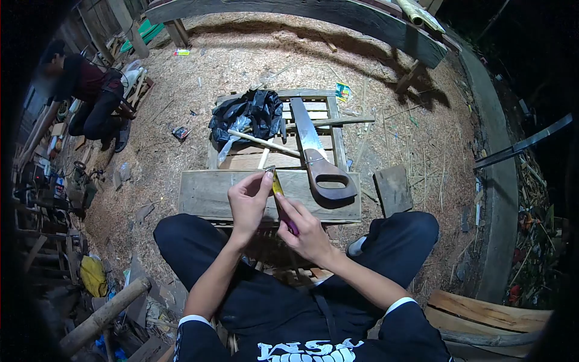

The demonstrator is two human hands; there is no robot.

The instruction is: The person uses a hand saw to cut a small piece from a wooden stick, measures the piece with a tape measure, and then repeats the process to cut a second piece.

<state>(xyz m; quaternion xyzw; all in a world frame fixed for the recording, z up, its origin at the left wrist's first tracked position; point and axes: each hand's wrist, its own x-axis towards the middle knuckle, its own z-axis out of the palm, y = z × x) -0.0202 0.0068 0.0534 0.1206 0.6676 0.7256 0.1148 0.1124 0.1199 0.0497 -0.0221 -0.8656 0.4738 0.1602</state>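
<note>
My right hand (304, 232) is closed around the purple lower part of a slim yellow-and-purple tool (277, 186), which looks like a cutter knife. The thumb and forefinger of my left hand (249, 202) pinch at its upper, metallic end; what exactly sits between those fingertips is too small to tell. Both hands are above the grey plank (208, 193) at the near end of a low slatted wooden bench. To the right, a handsaw (313, 145) lies with its wooden handle on the plank and its blade pointing away. Thin wooden sticks (265, 143) lie beyond my left hand.
A crumpled black plastic bag (256, 114) rests on the bench's far left. Right of the bench lies a wooden board (393, 188). A heavy timber beam (313, 15) spans the back. Another person (96, 90) crouches at the left. Wood shavings cover the ground (175, 114).
</note>
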